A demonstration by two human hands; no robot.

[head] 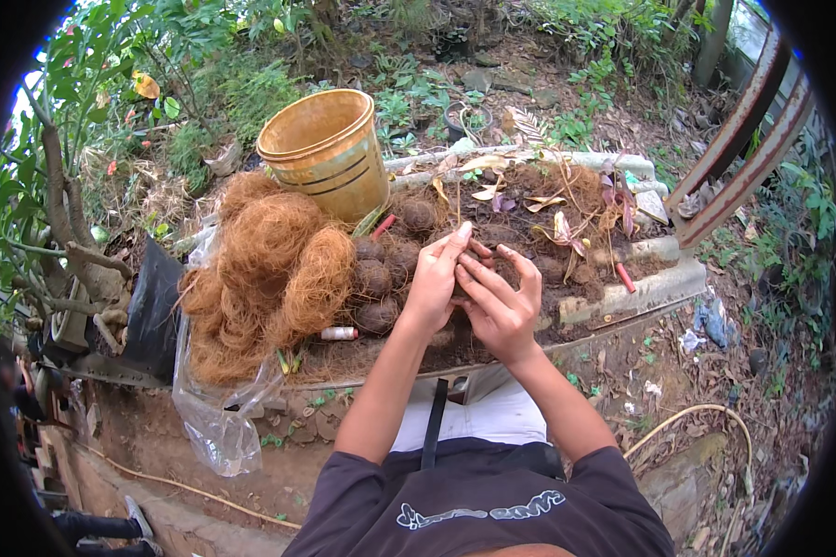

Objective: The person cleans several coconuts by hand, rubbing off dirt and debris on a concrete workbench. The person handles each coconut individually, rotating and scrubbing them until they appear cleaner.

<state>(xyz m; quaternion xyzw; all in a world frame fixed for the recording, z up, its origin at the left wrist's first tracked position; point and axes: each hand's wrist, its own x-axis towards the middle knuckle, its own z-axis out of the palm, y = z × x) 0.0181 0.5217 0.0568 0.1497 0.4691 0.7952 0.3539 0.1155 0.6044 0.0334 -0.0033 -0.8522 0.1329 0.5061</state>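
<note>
My left hand (432, 278) and my right hand (503, 301) meet over the soil-covered bench, fingertips close together. Their fingers are curled, and anything small between them is too hidden to make out. A thin brown stem (458, 198) shows just beyond the left thumb; whether it is held is unclear. Left of my hands lie several round balls wrapped in fibre (373, 278). Beside these is a big heap of brown coconut fibre (265, 257), partly on a clear plastic bag (219, 432). A spool of white thread (339, 333) rests near the front edge. Dark soil (484, 202) spreads behind my hands.
A stained plastic bucket (327, 153) stands behind the fibre. Uprooted plants with purplish leaves (564, 230) lie to the right, near a red-handled tool (625, 277). Rusty metal bars (745, 146) rise at the right. A hose (703, 409) curves over the ground. Another person's leg (97, 526) shows at lower left.
</note>
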